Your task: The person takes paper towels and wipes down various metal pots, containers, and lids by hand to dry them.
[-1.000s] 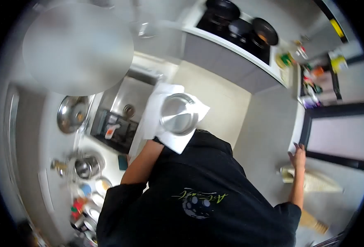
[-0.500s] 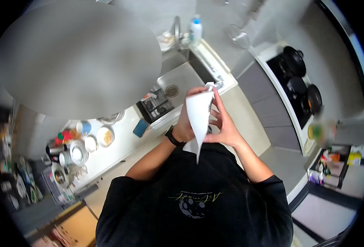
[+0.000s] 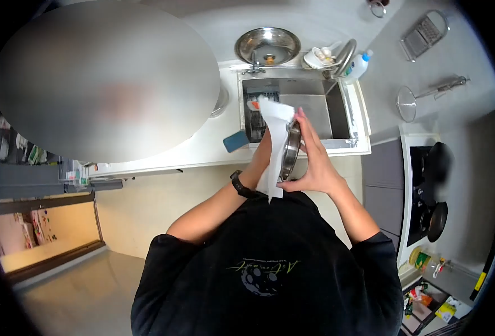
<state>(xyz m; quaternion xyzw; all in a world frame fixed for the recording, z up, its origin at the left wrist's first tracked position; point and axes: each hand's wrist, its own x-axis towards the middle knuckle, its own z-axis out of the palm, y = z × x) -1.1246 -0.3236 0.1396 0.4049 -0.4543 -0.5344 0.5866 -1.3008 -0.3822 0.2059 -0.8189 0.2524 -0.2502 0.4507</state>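
A round shiny steel dish stands on edge between my hands, in front of my chest. My right hand grips it from the right, fingers along its upper rim and thumb near the lower end. A sheet of white paper towel hangs against its left side. Behind that sheet is my left hand, with a dark watch on the wrist; it holds the towel against the dish, and its fingers are mostly hidden.
Beyond my hands is a steel sink with a faucet and a dark rack. A blue sponge-like block lies on the counter edge. A steel basin leans behind. At right, dark pans sit on the stove.
My view has swung left, so the sink and stove sit differently. The towel and dish have turned, and the dish's shiny side now shows between my hands.
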